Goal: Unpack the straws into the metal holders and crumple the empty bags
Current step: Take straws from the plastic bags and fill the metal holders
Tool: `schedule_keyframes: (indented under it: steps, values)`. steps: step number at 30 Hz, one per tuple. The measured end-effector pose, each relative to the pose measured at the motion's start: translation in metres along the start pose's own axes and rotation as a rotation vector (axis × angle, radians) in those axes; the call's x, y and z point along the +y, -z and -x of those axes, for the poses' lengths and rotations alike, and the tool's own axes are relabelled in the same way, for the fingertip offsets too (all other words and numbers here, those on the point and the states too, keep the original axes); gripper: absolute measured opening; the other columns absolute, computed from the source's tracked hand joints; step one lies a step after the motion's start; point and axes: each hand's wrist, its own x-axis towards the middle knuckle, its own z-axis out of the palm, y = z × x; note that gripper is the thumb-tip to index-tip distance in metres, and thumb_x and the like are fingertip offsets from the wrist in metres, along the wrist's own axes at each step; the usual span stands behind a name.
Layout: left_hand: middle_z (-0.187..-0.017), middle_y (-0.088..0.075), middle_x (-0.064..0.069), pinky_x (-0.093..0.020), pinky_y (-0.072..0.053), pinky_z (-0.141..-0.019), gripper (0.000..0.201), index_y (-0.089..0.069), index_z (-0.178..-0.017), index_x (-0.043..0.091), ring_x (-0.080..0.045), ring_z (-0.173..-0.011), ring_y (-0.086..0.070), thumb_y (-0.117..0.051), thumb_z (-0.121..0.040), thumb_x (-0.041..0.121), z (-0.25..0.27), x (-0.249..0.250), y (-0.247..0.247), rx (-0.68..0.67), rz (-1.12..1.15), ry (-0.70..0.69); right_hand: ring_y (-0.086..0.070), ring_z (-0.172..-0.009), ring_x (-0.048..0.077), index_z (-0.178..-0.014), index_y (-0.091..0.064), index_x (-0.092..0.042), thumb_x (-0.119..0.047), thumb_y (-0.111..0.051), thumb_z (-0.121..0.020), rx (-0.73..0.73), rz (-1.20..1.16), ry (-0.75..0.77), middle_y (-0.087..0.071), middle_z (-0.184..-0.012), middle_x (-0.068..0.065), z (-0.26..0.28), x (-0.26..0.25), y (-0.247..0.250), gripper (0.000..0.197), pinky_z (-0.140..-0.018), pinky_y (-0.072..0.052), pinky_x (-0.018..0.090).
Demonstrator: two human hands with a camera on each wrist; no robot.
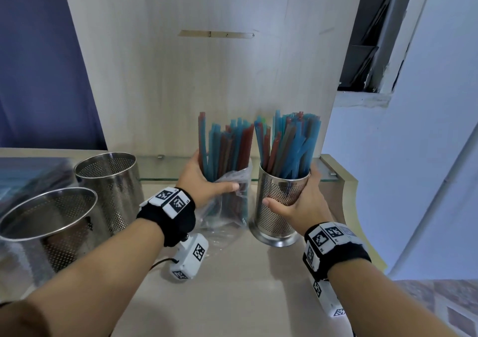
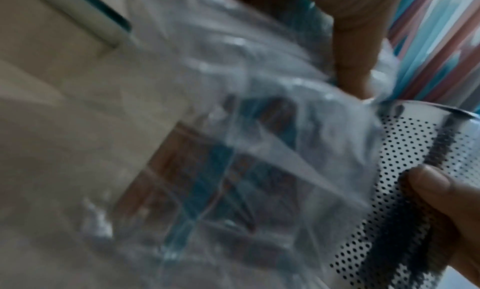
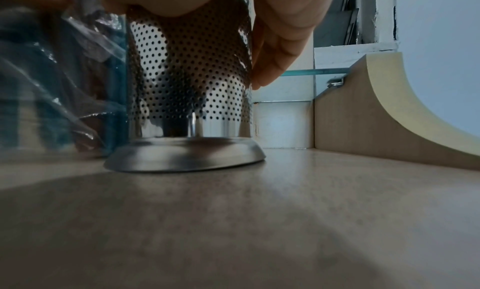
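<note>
My left hand [image 1: 204, 181] grips a clear plastic bag [image 1: 227, 207] around a bundle of blue and red straws [image 1: 225, 147] that stands upright out of its open top. The bag's lower end rests on the wooden counter [image 1: 232, 285]. Right beside it, my right hand [image 1: 297, 202] wraps around a perforated metal holder [image 1: 276, 217] filled with straws [image 1: 287, 145]. In the left wrist view the bag [image 2: 233, 149] is blurred, with the holder [image 2: 415, 149] at its right. The right wrist view shows the holder [image 3: 187, 88] standing on its flared base, fingers [image 3: 272, 47] curled on its wall.
Two empty perforated metal holders [image 1: 113, 178] [image 1: 51, 222] stand at the left, with another bag of straws [image 1: 31, 176] behind them. A glass shelf [image 1: 165, 166] runs along the back panel. A curved wooden side piece [image 3: 376, 108] bounds the counter at the right.
</note>
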Motion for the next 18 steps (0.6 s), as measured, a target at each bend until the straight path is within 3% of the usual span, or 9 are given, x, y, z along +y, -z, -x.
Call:
schedule_keyframes:
  steps: [2, 6, 8, 10, 12, 13, 15, 18]
  values:
    - [-0.110, -0.068, 0.006, -0.023, -0.055, -0.088, 0.090, -0.052, -0.132, 0.011, -0.001, -0.099, -0.066, -0.092, -0.054, 0.033, -0.002, -0.002, -0.002, -0.024, 0.012, 0.039, -0.052, -0.126, 0.017, -0.148, -0.014, -0.020, -0.040, -0.091, -0.062, 0.002, -0.002, 0.009, -0.050, -0.142, -0.002, -0.001, 0.001, 0.000, 0.118, -0.096, -0.036, 0.020]
    - [-0.123, -0.060, 0.004, -0.038, -0.047, -0.101, 0.084, -0.044, -0.136, 0.018, -0.016, -0.114, -0.058, -0.087, -0.067, 0.040, -0.006, -0.005, -0.003, 0.032, -0.137, 0.034, -0.051, -0.128, 0.017, -0.150, -0.010, -0.021, -0.041, -0.090, -0.063, -0.003, -0.003, 0.028, -0.048, -0.144, -0.001, -0.002, 0.003, -0.001, 0.120, -0.098, -0.036, 0.020]
    - [-0.121, -0.059, 0.001, -0.045, -0.048, -0.100, 0.089, -0.046, -0.132, 0.025, -0.021, -0.115, -0.056, -0.080, -0.057, 0.059, -0.011, -0.004, -0.002, 0.057, -0.238, 0.047, -0.051, -0.129, 0.017, -0.150, -0.009, -0.023, -0.043, -0.090, -0.062, -0.007, -0.005, 0.040, -0.047, -0.145, -0.001, -0.002, 0.005, -0.001, 0.121, -0.099, -0.036, 0.021]
    - [-0.118, -0.062, 0.001, -0.047, -0.051, -0.097, 0.086, -0.052, -0.121, 0.035, -0.021, -0.112, -0.059, -0.074, -0.048, 0.074, -0.018, 0.002, -0.002, 0.033, -0.196, 0.093, -0.051, -0.129, 0.016, -0.149, -0.009, -0.026, -0.045, -0.090, -0.061, -0.002, -0.006, 0.050, -0.047, -0.145, -0.002, -0.003, 0.007, -0.002, 0.122, -0.100, -0.037, 0.022]
    - [-0.115, -0.066, 0.003, -0.043, -0.051, -0.098, 0.076, -0.055, -0.112, 0.037, -0.019, -0.107, -0.062, -0.075, -0.049, 0.075, -0.024, 0.011, -0.004, 0.037, -0.049, 0.149, -0.051, -0.128, 0.015, -0.149, -0.010, -0.027, -0.045, -0.090, -0.060, 0.009, -0.011, 0.055, -0.048, -0.145, -0.003, -0.004, 0.009, -0.002, 0.121, -0.100, -0.038, 0.022]
    - [-0.113, -0.067, 0.004, -0.039, -0.050, -0.098, 0.075, -0.057, -0.116, 0.034, -0.018, -0.105, -0.063, -0.075, -0.055, 0.074, -0.027, 0.015, -0.005, 0.054, -0.016, 0.177, -0.052, -0.127, 0.015, -0.149, -0.010, -0.028, -0.045, -0.091, -0.060, 0.012, -0.014, 0.058, -0.048, -0.144, -0.004, -0.004, 0.009, -0.003, 0.121, -0.100, -0.038, 0.023]
    - [-0.105, -0.065, 0.004, -0.031, -0.049, -0.093, 0.069, -0.059, -0.125, 0.024, -0.019, -0.099, -0.061, -0.072, -0.071, 0.065, -0.032, 0.022, -0.006, 0.080, -0.068, 0.213, -0.052, -0.127, 0.014, -0.148, -0.010, -0.032, -0.046, -0.091, -0.060, 0.013, -0.021, 0.065, -0.048, -0.144, -0.005, -0.005, 0.010, -0.004, 0.120, -0.100, -0.039, 0.024]
    - [-0.100, -0.064, -0.001, -0.029, -0.050, -0.082, 0.056, -0.060, -0.125, 0.014, -0.024, -0.099, -0.064, -0.069, -0.084, 0.052, -0.038, 0.026, -0.006, 0.103, -0.160, 0.227, -0.051, -0.128, 0.014, -0.147, -0.010, -0.036, -0.047, -0.091, -0.059, 0.017, -0.028, 0.070, -0.048, -0.144, -0.005, -0.005, 0.013, -0.005, 0.120, -0.102, -0.040, 0.026]
